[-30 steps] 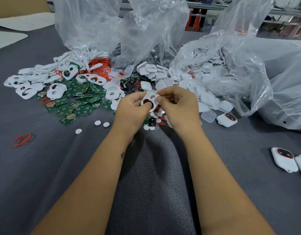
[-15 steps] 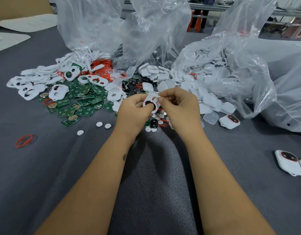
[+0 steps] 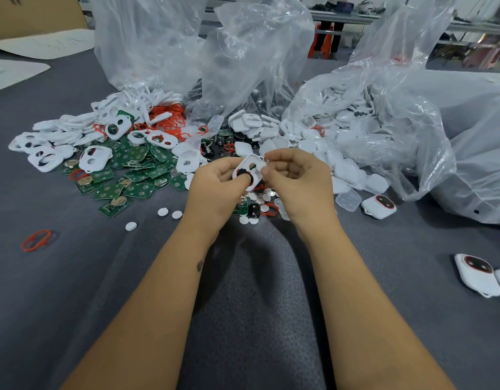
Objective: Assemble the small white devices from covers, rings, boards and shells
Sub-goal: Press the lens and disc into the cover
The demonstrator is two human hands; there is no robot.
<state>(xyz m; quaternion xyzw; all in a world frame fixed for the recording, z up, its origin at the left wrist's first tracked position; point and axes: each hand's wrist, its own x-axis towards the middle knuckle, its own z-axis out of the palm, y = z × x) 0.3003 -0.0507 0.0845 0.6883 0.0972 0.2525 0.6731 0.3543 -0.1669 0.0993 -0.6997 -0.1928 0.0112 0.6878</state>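
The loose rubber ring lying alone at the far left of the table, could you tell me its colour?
Red; the loose rubber ring shows best in the head view.

Head view, single camera: looks forward and down from above the forearms, close over the grey table (image 3: 74, 291); plastic bags (image 3: 257, 52) toward 12 o'clock (no second view).

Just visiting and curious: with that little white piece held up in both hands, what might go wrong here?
The cover is only pinched between the left hand and right hand above loose discs; a slip could drop it among them. The red ring lying apart could be overlooked.
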